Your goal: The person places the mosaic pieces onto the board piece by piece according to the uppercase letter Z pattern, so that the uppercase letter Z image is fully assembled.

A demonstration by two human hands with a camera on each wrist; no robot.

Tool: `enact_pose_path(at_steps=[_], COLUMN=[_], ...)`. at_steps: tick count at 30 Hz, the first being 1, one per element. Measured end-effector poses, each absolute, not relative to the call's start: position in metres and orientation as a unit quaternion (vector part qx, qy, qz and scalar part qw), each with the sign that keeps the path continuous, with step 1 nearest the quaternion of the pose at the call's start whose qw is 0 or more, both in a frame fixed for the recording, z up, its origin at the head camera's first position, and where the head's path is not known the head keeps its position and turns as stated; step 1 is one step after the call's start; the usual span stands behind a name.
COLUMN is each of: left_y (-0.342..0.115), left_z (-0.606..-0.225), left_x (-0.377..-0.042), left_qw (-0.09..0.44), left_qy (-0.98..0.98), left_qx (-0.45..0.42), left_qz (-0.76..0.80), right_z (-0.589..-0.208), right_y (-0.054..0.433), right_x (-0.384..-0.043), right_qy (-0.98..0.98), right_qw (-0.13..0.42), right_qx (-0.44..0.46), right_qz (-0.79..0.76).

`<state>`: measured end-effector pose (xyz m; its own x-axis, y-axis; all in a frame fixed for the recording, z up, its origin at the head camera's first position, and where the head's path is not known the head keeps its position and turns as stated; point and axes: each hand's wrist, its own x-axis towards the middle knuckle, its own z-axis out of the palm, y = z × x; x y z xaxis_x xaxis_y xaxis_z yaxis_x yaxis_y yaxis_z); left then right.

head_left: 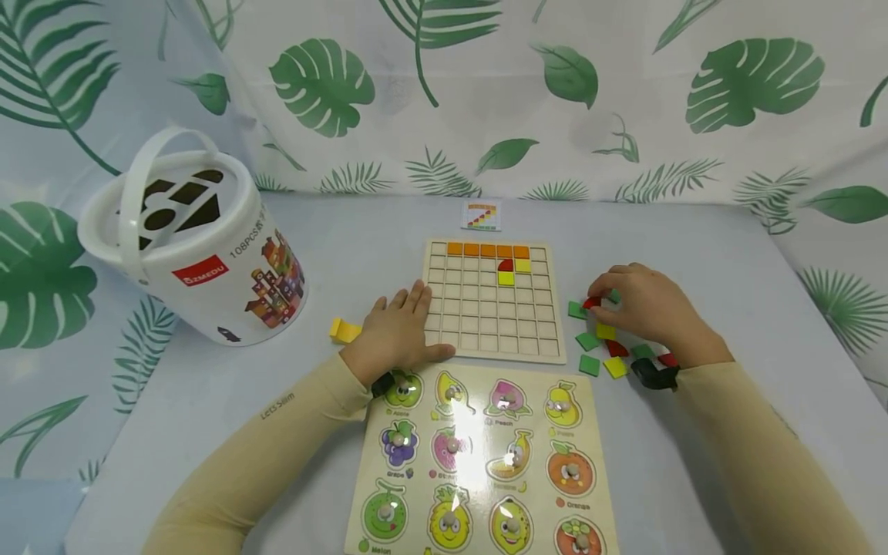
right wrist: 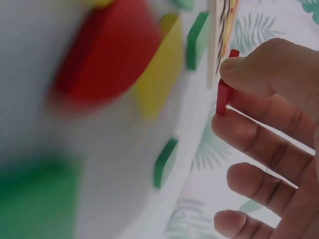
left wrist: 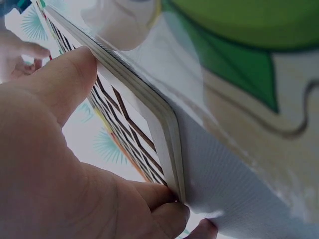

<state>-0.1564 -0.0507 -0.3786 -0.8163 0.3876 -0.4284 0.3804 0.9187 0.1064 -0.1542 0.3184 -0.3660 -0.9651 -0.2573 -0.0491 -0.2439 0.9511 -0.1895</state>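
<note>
A wooden grid board (head_left: 468,308) lies mid-table, with a row of orange square tiles (head_left: 489,250) along its far side and a red quarter-round tile (head_left: 506,265) beside two yellow squares. My left hand (head_left: 394,333) rests at the board's near left corner, fingers spread along the left edge; in the left wrist view the thumb touches the board's front edge. Right of the board, my right hand (head_left: 648,304) pinches a red tile (right wrist: 223,99) between thumb and fingers. Loose green, yellow and red tiles (head_left: 614,367) are scattered under and around it.
A small pattern card (head_left: 482,216) lies behind the board. Nearest me is a fruit knob puzzle (head_left: 479,462). A white lidded bucket (head_left: 201,301) with a handle stands at left, and a yellow block (head_left: 344,331) sits beside my left wrist.
</note>
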Motion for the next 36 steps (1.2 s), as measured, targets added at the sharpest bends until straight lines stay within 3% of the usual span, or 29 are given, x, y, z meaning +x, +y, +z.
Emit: enact_pose_path(at_steps=[24,36], left_y=[-0.052,-0.049], left_z=[-0.38,-0.38], left_x=[-0.155,-0.155], left_qw=[0.22,0.223], left_qy=[0.956,0.955], left_qx=[0.195,0.196], left_qz=[0.017,0.012], right_z=[-0.377,-0.382], right_y=[0.208,0.192], right_x=[-0.22,-0.23], right_qy=[0.969,0.971], right_qw=[0.02,0.038], right_qx=[-0.231,-0.228], right_qz=[-0.089,-0.069])
